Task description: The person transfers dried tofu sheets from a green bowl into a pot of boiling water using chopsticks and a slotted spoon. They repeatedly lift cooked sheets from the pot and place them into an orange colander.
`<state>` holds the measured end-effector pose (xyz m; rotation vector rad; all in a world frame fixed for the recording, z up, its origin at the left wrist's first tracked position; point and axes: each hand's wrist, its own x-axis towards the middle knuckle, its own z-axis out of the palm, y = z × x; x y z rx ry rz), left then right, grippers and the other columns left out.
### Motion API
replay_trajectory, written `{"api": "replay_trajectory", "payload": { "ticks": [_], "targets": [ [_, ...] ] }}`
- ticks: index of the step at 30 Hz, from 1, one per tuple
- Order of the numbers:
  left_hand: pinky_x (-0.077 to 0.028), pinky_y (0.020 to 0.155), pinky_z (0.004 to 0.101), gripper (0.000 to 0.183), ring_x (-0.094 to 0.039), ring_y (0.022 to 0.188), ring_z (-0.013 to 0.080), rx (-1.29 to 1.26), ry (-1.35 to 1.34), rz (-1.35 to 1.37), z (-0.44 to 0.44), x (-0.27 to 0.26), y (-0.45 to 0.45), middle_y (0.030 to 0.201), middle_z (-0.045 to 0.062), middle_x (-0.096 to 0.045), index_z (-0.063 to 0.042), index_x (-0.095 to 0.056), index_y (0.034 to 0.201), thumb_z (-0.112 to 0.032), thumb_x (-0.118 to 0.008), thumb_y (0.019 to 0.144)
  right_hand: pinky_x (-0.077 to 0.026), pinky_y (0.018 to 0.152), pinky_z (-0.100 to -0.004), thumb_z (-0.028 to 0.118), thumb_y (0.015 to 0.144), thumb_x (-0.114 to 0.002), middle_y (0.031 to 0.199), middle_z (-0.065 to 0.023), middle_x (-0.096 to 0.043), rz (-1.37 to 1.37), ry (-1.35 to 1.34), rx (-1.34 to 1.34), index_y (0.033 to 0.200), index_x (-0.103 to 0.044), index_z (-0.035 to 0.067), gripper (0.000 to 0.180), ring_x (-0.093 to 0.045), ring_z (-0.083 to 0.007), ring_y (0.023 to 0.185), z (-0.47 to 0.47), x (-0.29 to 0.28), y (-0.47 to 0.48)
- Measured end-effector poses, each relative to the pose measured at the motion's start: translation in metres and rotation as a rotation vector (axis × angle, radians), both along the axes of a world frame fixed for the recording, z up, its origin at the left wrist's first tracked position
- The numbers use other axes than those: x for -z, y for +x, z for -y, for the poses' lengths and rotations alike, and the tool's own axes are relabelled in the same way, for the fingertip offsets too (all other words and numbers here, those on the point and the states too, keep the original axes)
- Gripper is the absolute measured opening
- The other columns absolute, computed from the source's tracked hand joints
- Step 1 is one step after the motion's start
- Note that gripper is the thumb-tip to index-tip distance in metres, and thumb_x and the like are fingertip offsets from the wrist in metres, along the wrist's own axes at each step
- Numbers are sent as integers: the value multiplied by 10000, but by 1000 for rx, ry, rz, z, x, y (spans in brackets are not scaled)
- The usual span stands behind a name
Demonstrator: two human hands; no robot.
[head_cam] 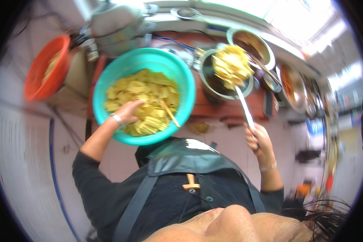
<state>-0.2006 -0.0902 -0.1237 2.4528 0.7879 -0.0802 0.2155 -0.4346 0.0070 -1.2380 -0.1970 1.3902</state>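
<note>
My right hand [259,137] grips the pale handle [245,106] of a ladle or skimmer. Its head is hidden under a heap of flat yellow food pieces [233,65], held above a metal pot [206,81] of dark liquid. My left hand [127,113] is inside a turquoise plastic basin [184,106], thumb and fingers spread, at the yellow ridged pieces [136,87] that fill it. Part of its fingers is hard to make out. A wooden stick-like utensil [169,113] leans among the pieces towards the basin's near right rim.
Beyond the pot stands a bowl of brown sauce [245,40], with chopsticks [264,68] slanting from its edge. A metal bowl with orange food [287,81] is further right. An orange basin [63,60] stands left. A dark phone-like slab [268,104] lies on the red table [230,110].
</note>
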Motion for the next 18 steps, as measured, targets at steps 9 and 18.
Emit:
{"api": "replay_trajectory", "payload": {
  "ticks": [9,18],
  "targets": [
    [-356,1072,439,824,-453,1243,388,71,-420,96,-5,8,0,1328,237,-473,-111,-372,1443,-294,-707,713,-236,336,-174,72,973,-486,702,-5,-476,158,-61,-118,1097,-546,-3,156,-340,-25,438,-24,-36,-2],
    [-465,939,449,1021,-561,1090,432,34,-199,-77,27,-20,13,1233,316,-480,-122,-285,1480,-307,-848,648,-194,324,-149,73,949,-521,742,2,-509,257,81,-440,1136,-535,-33,215,-334,5,446,-157,-131,-103]
  ]
}}
